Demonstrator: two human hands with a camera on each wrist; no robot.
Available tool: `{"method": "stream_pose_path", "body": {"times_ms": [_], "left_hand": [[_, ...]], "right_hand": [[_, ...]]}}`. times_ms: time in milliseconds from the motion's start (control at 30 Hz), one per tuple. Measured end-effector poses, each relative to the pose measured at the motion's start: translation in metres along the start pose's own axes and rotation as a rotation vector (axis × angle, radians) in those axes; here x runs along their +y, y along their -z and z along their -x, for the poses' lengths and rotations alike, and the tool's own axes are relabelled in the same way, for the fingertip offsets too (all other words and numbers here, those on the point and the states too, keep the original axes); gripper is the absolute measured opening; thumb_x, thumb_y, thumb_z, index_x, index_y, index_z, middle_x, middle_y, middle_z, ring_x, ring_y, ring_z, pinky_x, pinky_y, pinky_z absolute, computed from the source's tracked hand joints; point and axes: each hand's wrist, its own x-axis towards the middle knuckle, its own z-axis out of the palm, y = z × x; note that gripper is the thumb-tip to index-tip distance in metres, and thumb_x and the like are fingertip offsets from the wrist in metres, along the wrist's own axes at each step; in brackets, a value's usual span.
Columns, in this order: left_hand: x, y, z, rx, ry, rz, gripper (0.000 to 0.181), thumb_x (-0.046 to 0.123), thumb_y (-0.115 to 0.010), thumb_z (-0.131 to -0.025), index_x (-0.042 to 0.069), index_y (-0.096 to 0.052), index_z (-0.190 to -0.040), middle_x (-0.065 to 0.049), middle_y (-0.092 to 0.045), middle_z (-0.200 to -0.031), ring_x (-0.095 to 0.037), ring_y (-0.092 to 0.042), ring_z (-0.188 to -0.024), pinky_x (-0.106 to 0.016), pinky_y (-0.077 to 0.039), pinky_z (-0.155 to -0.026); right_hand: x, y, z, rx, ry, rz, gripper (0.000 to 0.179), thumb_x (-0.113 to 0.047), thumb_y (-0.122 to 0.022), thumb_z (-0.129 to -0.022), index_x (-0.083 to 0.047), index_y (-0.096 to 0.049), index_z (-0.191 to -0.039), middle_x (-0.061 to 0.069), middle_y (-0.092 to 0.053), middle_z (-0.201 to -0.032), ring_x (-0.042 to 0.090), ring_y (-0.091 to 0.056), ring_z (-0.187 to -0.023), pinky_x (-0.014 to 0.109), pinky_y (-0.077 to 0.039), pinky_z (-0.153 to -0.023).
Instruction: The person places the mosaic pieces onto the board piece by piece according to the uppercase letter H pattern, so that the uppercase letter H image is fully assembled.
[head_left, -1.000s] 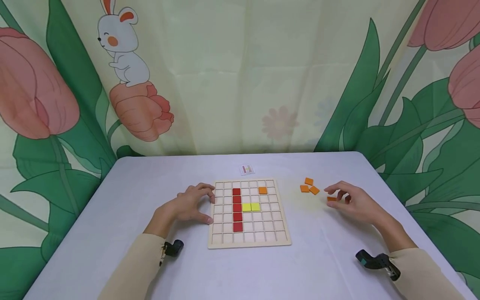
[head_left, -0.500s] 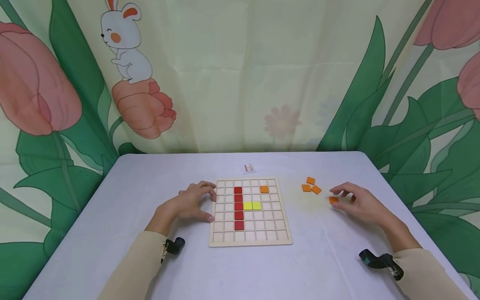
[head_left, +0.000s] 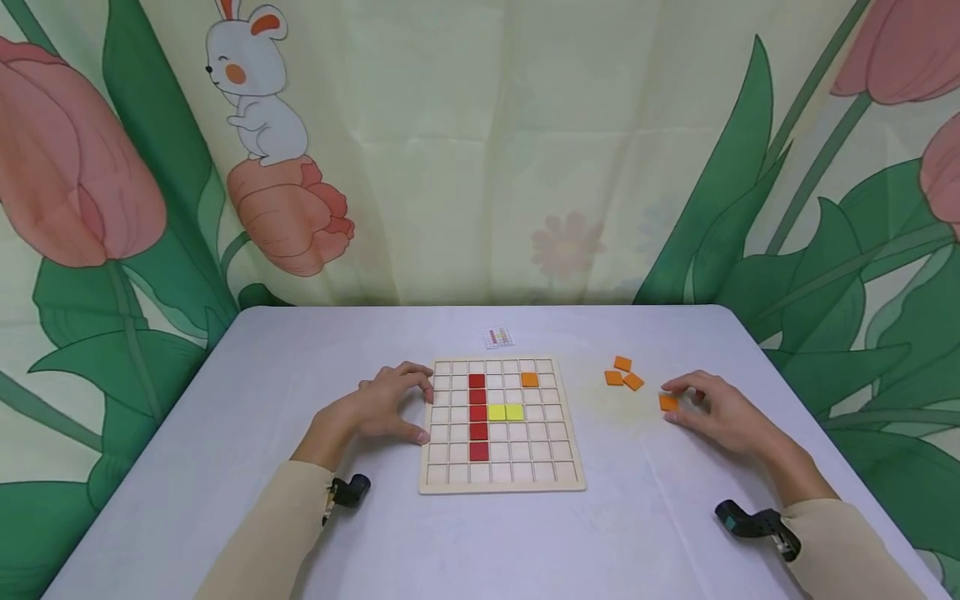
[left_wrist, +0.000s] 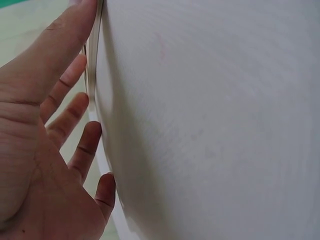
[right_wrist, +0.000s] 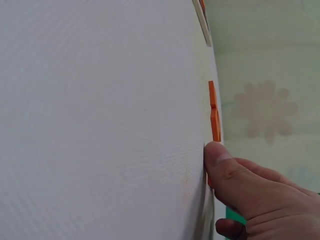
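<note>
A wooden grid board (head_left: pixel 444 457) lies flat on the table, bearing a column of red tiles (head_left: pixel 477 413), two yellow tiles (head_left: pixel 497 412) and one orange tile (head_left: pixel 529 380). My left hand (head_left: pixel 381 406) rests at the board's left edge, thumb and fingertips touching its side. In the left wrist view the left hand's fingers (left_wrist: pixel 70 120) are spread and relaxed. To the right of the board, my right hand (head_left: pixel 716 411) pinches a loose orange tile (head_left: pixel 668 403) between thumb and index finger, low at the tabletop. The right wrist view shows the right thumb (right_wrist: pixel 220 155) partly covering that tile.
Three more orange tiles (head_left: pixel 614 378) lie between the board and the right hand. Behind the board is a small card (head_left: pixel 498 337) with a coloured grid pattern. A white cloth covers the table (head_left: pixel 300 350), and a printed curtain (head_left: pixel 450 167) hangs behind it.
The fingers of my right hand have shifted slightly around the orange tile, which shows more fully than a second ago. My left hand stays at the board. The head view has shifted slightly.
</note>
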Motion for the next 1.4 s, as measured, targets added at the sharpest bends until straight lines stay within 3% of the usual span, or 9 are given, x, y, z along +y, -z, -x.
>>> {"method": "stream_pose_path", "body": {"times_ms": [167, 367, 767, 1100, 1400], "left_hand": [[0.001, 0.000, 0.002, 0.003, 0.001, 0.007, 0.052, 0.049, -0.093, -0.071, 0.037, -0.058, -0.107, 0.008, -0.040, -0.158, -0.031, -0.038, -0.139, -0.070, -0.032, -0.104], [0.002, -0.001, 0.001, 0.001, -0.004, 0.007, 0.052, 0.050, -0.092, -0.071, 0.037, -0.058, -0.108, 0.007, -0.040, -0.158, -0.031, -0.038, -0.140, -0.070, -0.032, -0.104], [0.000, 0.002, 0.002, 0.006, -0.003, 0.007, 0.052, 0.050, -0.093, -0.070, 0.037, -0.058, -0.106, 0.006, -0.040, -0.158, -0.033, -0.039, -0.138, -0.071, -0.033, -0.102], [0.003, 0.005, 0.002, -0.010, -0.007, 0.017, 0.050, 0.049, -0.092, -0.071, 0.034, -0.059, -0.105, 0.004, -0.039, -0.159, -0.035, -0.038, -0.141, -0.084, -0.026, -0.102], [0.000, 0.001, -0.002, -0.012, 0.000, 0.014, 0.050, 0.050, -0.092, -0.071, 0.036, -0.059, -0.105, 0.005, -0.039, -0.159, -0.034, -0.037, -0.141, -0.073, -0.032, -0.103]], "right_hand": [[0.000, -0.001, -0.001, 0.004, 0.018, -0.005, 0.036, -0.025, -0.081, -0.090, -0.012, -0.069, -0.122, 0.002, -0.066, -0.111, 0.018, -0.051, -0.093, 0.028, -0.046, -0.077], [-0.002, -0.004, 0.001, -0.016, -0.039, -0.014, 0.025, -0.021, -0.078, -0.093, -0.012, -0.071, -0.115, 0.001, -0.065, -0.104, 0.016, -0.049, -0.088, 0.025, -0.044, -0.072], [-0.010, -0.004, -0.005, -0.048, -0.049, -0.050, 0.029, -0.021, -0.071, -0.099, -0.011, -0.067, -0.126, 0.003, -0.062, -0.114, 0.015, -0.047, -0.089, 0.023, -0.041, -0.071], [-0.018, -0.011, -0.013, 0.073, 0.068, -0.083, 0.028, -0.013, -0.069, -0.099, -0.012, -0.067, -0.127, 0.001, -0.063, -0.118, 0.009, -0.050, -0.092, 0.017, -0.046, -0.077], [-0.028, -0.015, -0.020, 0.091, 0.110, -0.130, 0.028, -0.011, -0.070, -0.098, -0.012, -0.068, -0.126, 0.006, -0.064, -0.121, 0.016, -0.059, -0.092, 0.017, -0.049, -0.080]]}}
